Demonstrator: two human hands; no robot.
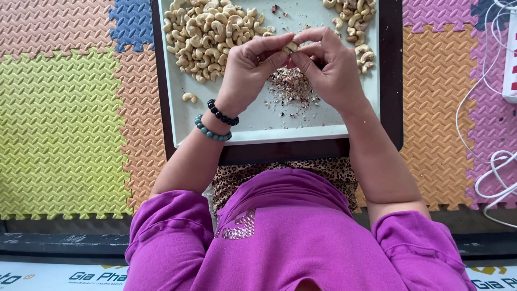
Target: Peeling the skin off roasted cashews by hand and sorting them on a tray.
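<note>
**Both hands pinched on one cashew over the tray**

Nearest to me I see the purple shirt [291,231] and a strip of leopard-print cloth [280,175] below the tray's near edge. Just beyond that, the two forearms rise toward the middle of the pale tray [258,126], which sits on a dark board [390,81]. The left wrist carries two bead bracelets, a grey-green one [211,131] and a black one [222,113] just beyond it.

Further in, my left hand [247,75] and right hand [331,67] meet over the centre of the tray. Both are curled nearly closed, thumb and fingertips of each pressed onto a single cashew [291,47] held between them, slightly above the tray. I cannot tell how much skin remains on the nut, since the fingers cover most of it.

Directly under the hands lies a small heap of reddish-brown skin flakes [293,86]. One loose cashew [189,97] lies alone near the tray's left edge, well apart from the hands.

At the far left of the tray sits a big pile of cashews [207,32], just beside the left hand's fingers. A smaller pile [355,27] lies at the far right, close to the right hand.

Coloured foam mats [64,124] surround the board; white cables [493,161] trail on the right.
</note>
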